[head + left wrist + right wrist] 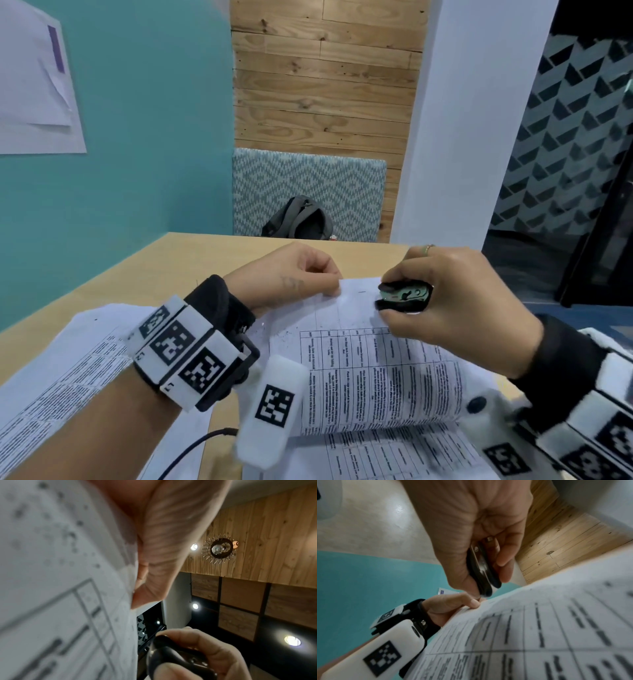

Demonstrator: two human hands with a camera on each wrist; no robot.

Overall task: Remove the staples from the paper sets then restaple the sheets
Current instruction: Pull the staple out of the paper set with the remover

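Left hand (pixel 291 274) at 11 o'clock of the lifted paper set (pixel 376 370), thumb and curled fingers pinching its far left corner. Same pinch seen from the right wrist view (pixel 453 605), thumb tip flat on the sheet's edge; in the left wrist view only the palm heel (pixel 171 534) and the blurred printed sheet (pixel 60 588) fill the frame.

Right hand (pixel 455 301) at 1 o'clock of that corner, fingers and thumb curled round a black staple remover (pixel 404 295), squeezing it from top and bottom. Remover's claws pointing toward 9 o'clock, over the top margin of the paper set, just beside a short dark staple mark (pixel 362 292); whether claws touch the staple, not clear. Remover also visible in the right wrist view (pixel 481 568), tip close to the left thumb, and in the left wrist view (pixel 171 660).

Paper set raised off the wooden table (pixel 144 274) at its far edge, the page bowing upward, printed tables facing up. More printed sheets (pixel 68 370) lying flat at 8 o'clock, under the left forearm. Grey backpack (pixel 301 219) at 12 o'clock on a patterned bench (pixel 267 181) beyond the table.
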